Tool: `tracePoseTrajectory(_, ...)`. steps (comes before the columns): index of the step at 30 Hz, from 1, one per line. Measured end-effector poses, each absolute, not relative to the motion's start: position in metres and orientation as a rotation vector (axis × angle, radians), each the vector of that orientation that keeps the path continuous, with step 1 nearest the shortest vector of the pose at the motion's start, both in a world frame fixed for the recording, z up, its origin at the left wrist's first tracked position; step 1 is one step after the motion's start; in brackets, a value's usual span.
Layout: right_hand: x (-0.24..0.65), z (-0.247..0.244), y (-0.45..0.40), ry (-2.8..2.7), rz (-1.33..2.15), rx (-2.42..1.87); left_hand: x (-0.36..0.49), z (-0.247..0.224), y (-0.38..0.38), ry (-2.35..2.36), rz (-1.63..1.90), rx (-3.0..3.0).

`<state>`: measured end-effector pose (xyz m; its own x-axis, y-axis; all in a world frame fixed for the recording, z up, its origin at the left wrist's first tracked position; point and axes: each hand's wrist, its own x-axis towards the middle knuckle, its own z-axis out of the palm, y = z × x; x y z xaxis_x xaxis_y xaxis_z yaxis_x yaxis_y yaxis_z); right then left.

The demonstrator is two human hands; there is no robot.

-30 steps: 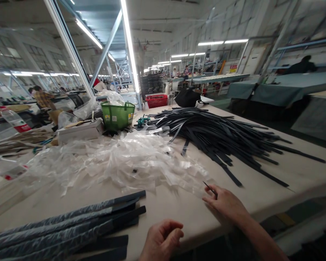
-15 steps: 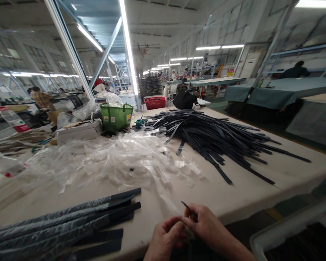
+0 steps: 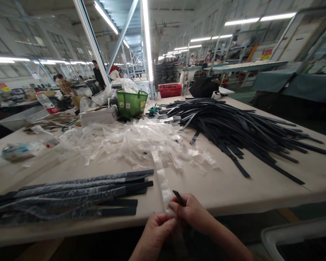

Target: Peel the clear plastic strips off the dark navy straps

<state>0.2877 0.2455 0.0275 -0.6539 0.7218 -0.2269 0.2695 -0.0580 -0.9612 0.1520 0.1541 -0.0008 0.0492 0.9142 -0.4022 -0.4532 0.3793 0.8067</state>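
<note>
At the table's front edge my left hand [image 3: 158, 230] pinches the near end of a long translucent plastic strip [image 3: 163, 181]. Touching it on the right, my right hand [image 3: 188, 210] is closed round a short black piece [image 3: 178, 198], whose tip sticks out between thumb and fingers. The strip runs away from both hands to a heap of crumpled clear plastic [image 3: 141, 139]. Left of the hands lie black straps [image 3: 97, 192], several wrapped in clear film. A large pile of bare black straps [image 3: 233, 127] spreads over the right side.
Behind the plastic stand a green bag [image 3: 130, 105], a white box [image 3: 97, 115] and a red basket [image 3: 170, 90]. A black bag [image 3: 203, 88] is at the far edge. A bottle [image 3: 46, 102] stands at the left. A white-rimmed bin [image 3: 271, 235] is at the lower right. People are in the background.
The camera view has turned, and the table's contents appear higher. Both hands remain close together at the table's front edge, and the black piece's tip shows more clearly.
</note>
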Motion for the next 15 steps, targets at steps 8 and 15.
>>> tracePoseTrajectory(8, 0.257, 0.030, 0.247, -1.953, 1.625, -1.082, 0.142, 0.003, 0.133, 1.208, 1.015, 0.781)
tracePoseTrajectory(15, 0.261, 0.029, 0.250, -1.651, 1.813, -0.968, 0.127, 0.012, 0.129, 1.212, 1.100, 0.733)
